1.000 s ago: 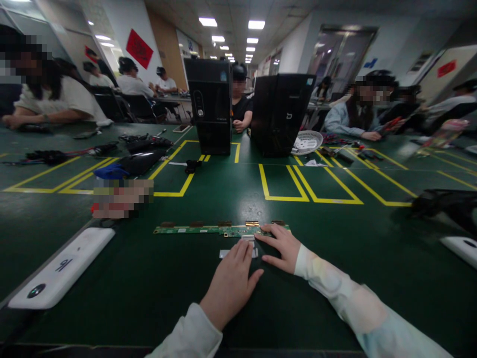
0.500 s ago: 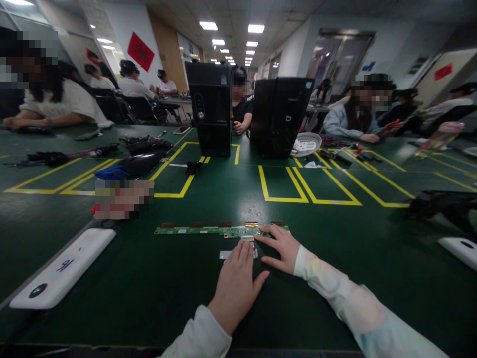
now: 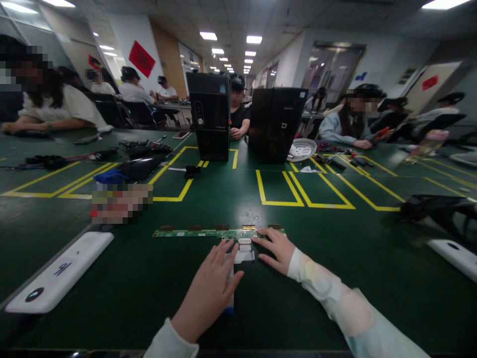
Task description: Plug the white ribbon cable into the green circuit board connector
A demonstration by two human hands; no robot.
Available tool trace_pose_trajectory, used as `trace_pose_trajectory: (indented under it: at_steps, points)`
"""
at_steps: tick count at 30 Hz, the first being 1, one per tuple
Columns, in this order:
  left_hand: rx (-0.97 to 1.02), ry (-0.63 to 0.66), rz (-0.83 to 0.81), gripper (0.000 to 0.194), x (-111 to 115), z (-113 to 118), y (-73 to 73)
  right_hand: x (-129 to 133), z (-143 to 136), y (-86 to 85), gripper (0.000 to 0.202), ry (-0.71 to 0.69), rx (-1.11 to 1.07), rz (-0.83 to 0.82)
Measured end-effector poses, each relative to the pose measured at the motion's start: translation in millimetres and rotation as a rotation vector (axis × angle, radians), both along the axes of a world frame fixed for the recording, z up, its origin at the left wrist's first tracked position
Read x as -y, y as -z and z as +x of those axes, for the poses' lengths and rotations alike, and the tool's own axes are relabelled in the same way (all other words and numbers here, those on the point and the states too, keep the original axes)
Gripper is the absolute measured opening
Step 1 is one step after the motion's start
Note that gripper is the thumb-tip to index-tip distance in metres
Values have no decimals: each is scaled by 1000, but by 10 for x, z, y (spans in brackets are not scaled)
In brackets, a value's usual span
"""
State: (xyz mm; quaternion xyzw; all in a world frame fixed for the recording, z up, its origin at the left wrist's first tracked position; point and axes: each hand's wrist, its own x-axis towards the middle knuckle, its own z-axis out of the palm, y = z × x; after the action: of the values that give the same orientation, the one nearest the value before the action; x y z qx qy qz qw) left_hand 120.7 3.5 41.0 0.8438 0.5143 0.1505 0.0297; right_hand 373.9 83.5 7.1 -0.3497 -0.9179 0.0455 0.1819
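Circuit board partly under right fingers

Head camera looks forward, down; table seemingly near.

The left hand covers part of a white ribbon cable. The right hand hides some of a green circuit board, its labels too small to read. Pixelation obscures an object at left; the right edge crops a white device.
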Motion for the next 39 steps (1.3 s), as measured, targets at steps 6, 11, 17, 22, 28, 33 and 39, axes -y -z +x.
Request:
trace_pose_trajectory:
  at_steps: [6, 11, 17, 22, 28, 33, 39]
  points:
    - [34, -271, 34, 53, 103, -994, 278, 14, 4, -49, 49, -7, -18, -2]
    - [52, -358, 92, 55, 195, -1578, 467, 68, -107, -53, 44, -75, -56, 30]
    - [20, -343, 152, 57, 165, -1570, 474, 146, -251, -16, 49, -69, 33, 4]
    - [5, -347, 161, 58, 42, -1484, 433, 133, -240, 11, 49, -30, 78, -10]
    - [4, -354, 167, 58, -8, -1479, 433, 248, -96, 1, 51, 3, 112, -10]
    - [-11, -356, 138, 57, 8, -1478, 419, 558, 351, 11, 52, 105, 113, 26]
    - [9, -369, 135, 59, 8, -1451, 380, 1047, 1288, 101, 50, 343, 79, 36]
